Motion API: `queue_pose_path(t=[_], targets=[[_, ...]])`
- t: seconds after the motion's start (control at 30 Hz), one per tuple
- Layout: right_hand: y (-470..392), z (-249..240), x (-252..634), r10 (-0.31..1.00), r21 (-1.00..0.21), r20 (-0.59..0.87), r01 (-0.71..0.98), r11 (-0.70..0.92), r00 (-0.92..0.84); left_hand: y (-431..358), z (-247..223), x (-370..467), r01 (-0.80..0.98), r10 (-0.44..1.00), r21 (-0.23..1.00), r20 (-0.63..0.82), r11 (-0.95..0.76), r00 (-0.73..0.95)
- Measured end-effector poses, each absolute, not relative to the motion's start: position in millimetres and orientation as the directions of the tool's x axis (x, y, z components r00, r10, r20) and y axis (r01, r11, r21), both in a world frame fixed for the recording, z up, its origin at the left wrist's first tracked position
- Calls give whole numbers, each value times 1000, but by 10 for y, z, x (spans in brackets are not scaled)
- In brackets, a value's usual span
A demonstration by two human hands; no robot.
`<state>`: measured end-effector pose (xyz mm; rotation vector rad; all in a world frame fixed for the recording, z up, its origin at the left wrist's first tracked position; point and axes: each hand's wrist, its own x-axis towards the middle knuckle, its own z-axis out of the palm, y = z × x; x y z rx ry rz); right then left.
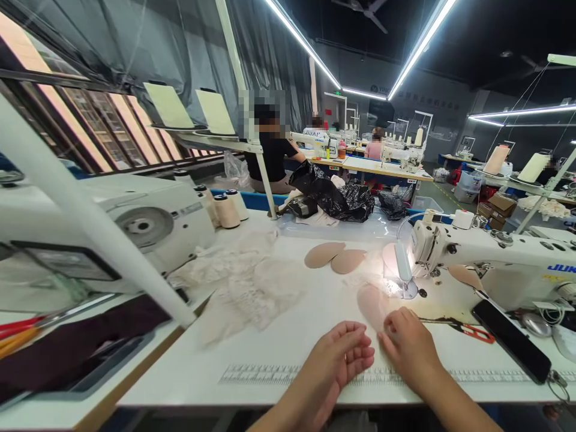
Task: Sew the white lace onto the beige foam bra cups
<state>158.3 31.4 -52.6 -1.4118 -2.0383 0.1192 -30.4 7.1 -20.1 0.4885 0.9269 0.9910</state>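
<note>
My right hand point(411, 348) is closed at the near edge of a sheer, pale fabric piece point(373, 303), its thumb and fingers pinching the edge. The fabric runs to the needle area of a white sewing machine point(427, 252), under a bright lamp. Left of it, my left hand point(335, 366) hovers above the table with fingers loosely curled and nothing visible in it. Two beige teardrop-shaped bra cups point(324, 255) lie beyond the hands. Another beige cup point(465, 276) rests against the machine's body. Pale lace fabric point(256, 288) is heaped on the left.
A clear ruler point(261, 375) lies along the table's front edge. Red-handled scissors point(477, 333) and a black phone point(513, 342) are at right. Thread cones point(227, 210), a second machine point(139, 222) and a slanted white post point(112, 234) stand left. Black plastic bags point(333, 192) lie behind; a co-worker point(272, 150) sits beyond.
</note>
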Motion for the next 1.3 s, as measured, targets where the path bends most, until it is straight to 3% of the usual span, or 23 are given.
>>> queue_pose_path(t=[0.07, 0.23, 0.33, 0.43, 0.53, 0.63, 0.7, 0.77, 0.87, 0.97, 1.1, 1.3], targets=[[402, -607, 1490, 864, -357, 459, 848, 391, -206, 10, -269, -318, -465, 840, 699, -457, 543, 293], [180, -615, 1489, 784, -438, 530, 686, 580, -323, 10, -302, -273, -557, 872, 672, -352, 489, 340], [-116, -551, 1547, 692, -425, 567, 561, 710, -447, 84, -243, -196, -604, 925, 701, -262, 379, 277], [-259, -505, 1615, 709, -466, 547, 542, 700, -445, 108, -207, -131, -618, 928, 692, -285, 373, 241], [-175, -458, 1778, 844, -603, 442, 595, 531, -304, 49, -191, -117, -586, 861, 638, -288, 499, 420], [-78, -434, 1990, 958, -783, 268, 557, 278, -102, -29, -151, -149, -563, 806, 623, -199, 543, 558], [-114, -457, 2057, 993, -919, 101, 378, 114, -55, -56, -122, -175, -599, 837, 648, -114, 471, 535], [-219, -504, 2017, 990, -992, -72, 110, -58, -123, -61, -113, -188, -642, 897, 677, -64, 361, 437], [-355, -527, 1803, 970, -948, -135, -257, -185, -202, -59, -150, -165, -654, 955, 709, -94, 263, 282], [-333, -414, 1584, 997, -883, -82, -464, -70, 6, -72, -207, -104, -626, 960, 736, -127, 259, 248], [-232, -229, 1488, 973, -889, -65, -455, 45, 222, -83, -222, -25, -560, 962, 796, -98, 230, 256], [-259, -193, 1487, 952, -862, 32, -474, 181, 305, -112, -209, 15, -454, 963, 865, -111, 215, 244]])
